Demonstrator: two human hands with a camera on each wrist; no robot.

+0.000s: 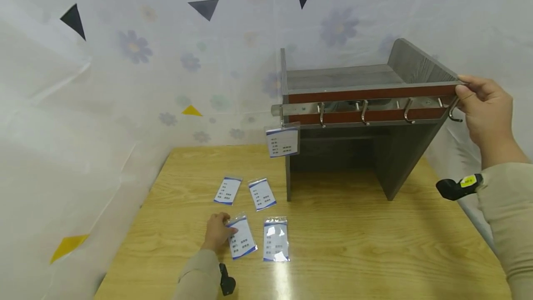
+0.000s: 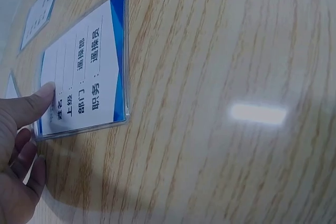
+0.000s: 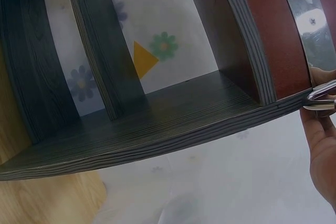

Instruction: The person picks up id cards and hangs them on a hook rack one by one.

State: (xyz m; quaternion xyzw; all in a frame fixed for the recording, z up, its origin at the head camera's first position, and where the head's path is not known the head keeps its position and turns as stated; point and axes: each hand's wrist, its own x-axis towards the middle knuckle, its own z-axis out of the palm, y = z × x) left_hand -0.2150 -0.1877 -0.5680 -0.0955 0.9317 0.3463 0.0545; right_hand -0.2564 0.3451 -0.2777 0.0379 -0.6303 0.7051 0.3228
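Observation:
My left hand (image 1: 217, 232) pinches the edge of a clear-sleeved name badge (image 1: 242, 240), thumb on its printed face and fingers along its underside edge. In the left wrist view, the thumb (image 2: 37, 103) presses over the printed lines of this badge (image 2: 84, 72). At the upper right, my right hand (image 1: 487, 105) grips the front corner of a grey wooden shelf (image 1: 416, 152), beside the end hook. The right wrist view has that hand (image 3: 321, 145) at the edge of the side panel (image 3: 157, 135). Another badge (image 1: 283, 141) hangs at the left end of the metal hook rail (image 1: 304, 108).
Three more badges lie on the wooden table: one (image 1: 228, 190) at back left, one (image 1: 262, 193) beside it, one (image 1: 275, 240) to the right of my left hand. Several metal hooks (image 1: 364, 112) jut from the shelf front. A patterned sheet (image 1: 233, 59) stands behind the table.

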